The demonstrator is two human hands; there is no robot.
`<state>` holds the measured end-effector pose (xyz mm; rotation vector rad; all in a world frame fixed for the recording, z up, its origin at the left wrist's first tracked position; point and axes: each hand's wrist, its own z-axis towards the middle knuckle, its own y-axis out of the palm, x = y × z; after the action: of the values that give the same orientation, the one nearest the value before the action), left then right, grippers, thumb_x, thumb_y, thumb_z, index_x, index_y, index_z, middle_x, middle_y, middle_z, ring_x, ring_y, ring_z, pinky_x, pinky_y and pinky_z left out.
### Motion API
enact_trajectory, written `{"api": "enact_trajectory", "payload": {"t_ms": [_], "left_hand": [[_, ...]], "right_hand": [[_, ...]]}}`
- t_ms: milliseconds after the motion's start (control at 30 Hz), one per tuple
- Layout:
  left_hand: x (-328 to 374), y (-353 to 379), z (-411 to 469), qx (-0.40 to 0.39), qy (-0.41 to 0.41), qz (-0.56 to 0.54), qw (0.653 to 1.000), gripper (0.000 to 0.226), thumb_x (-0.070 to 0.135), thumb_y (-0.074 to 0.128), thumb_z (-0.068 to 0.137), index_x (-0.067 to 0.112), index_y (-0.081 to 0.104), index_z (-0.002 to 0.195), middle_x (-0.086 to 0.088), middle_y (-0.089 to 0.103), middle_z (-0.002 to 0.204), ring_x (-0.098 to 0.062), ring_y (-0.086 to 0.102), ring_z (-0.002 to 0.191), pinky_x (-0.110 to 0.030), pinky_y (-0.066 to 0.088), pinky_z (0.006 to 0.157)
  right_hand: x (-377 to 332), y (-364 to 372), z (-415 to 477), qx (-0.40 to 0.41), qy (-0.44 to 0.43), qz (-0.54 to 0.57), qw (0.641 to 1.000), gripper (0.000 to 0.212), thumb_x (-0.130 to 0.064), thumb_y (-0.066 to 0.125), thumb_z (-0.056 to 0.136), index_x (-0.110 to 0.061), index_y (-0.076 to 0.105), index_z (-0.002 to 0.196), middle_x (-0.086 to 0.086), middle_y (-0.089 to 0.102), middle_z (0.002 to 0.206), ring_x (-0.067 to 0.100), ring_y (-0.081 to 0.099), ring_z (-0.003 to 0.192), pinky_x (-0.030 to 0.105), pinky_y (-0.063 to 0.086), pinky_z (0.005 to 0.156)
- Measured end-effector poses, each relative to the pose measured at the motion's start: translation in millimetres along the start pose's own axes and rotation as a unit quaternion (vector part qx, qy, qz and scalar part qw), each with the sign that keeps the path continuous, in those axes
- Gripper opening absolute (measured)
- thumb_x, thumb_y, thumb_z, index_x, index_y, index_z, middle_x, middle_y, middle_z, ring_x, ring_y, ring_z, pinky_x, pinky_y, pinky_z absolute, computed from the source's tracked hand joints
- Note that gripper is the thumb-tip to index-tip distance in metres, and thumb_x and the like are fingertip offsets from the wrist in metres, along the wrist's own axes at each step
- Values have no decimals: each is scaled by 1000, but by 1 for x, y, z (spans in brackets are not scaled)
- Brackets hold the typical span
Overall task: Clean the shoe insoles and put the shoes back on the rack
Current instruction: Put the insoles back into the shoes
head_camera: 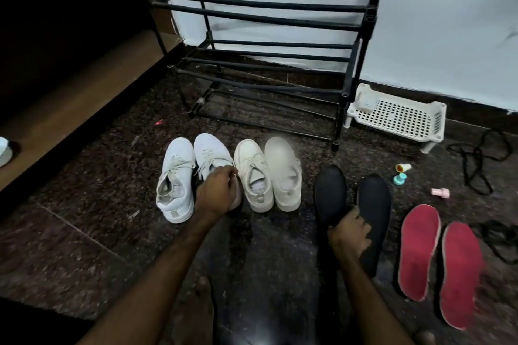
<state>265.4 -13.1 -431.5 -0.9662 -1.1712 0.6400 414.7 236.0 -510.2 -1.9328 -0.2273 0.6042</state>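
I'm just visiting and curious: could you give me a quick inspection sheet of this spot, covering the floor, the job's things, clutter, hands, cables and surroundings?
Surface: dark speckled stone floor.
Job's things: black rack holding no shoes; white sneakers and cream shoes side by side in front of it; two black insoles and two red insoles on the floor to the right.
Clutter: white plastic tray beside the rack; three small bottle-like bits nearby.
Hands: left hand curls over one sneaker's opening; right hand grips a black insole at its heel end.
Cables: loose black cords, perhaps laces, at right.
Surroundings: pale wall behind; wooden shelf at left.
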Motion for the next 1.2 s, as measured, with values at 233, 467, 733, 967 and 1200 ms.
{"api": "enact_trajectory", "payload": {"t_ms": [233,467,733,967,1200], "left_hand": [[-83,-40,22,100,-138,66,983,20,18,54,86,19,65,103,-10,56,113,-33,57,103,-44,51,81],[-154,-52,26,-83,-313,55,945,79,47,85,61,6,40,112,-21,58,117,-39,58,108,-43,50,86],[-129,-19,5,-11,-262,56,963,31,29,65,83,5,56,101,-26,66,98,-43,63,92,-43,49,75],[-139,-37,-8,74,-370,-286,881,16,28,67,87,14,63,81,-13,69,80,-24,60,62,-34,50,58],[-139,-86,17,110,-347,-648,670,22,35,47,97,22,64,101,6,68,98,-7,59,71,-28,49,70]], "right_hand": [[7,10,16,-40,3,12,999,51,-29,70,81,-8,53,124,18,57,124,37,51,117,45,47,90],[21,8,23,-15,80,228,970,39,-19,61,92,4,53,123,30,57,123,46,52,113,44,43,94],[15,2,11,8,69,348,935,35,-21,61,92,1,57,120,28,60,120,42,55,112,47,43,95],[-21,-23,-10,21,-43,495,868,16,-5,59,92,-1,61,108,12,62,101,5,57,78,2,41,65],[-51,-25,-20,-22,-109,511,853,13,-3,58,93,-2,59,106,9,62,94,-13,57,64,1,43,60]]}}
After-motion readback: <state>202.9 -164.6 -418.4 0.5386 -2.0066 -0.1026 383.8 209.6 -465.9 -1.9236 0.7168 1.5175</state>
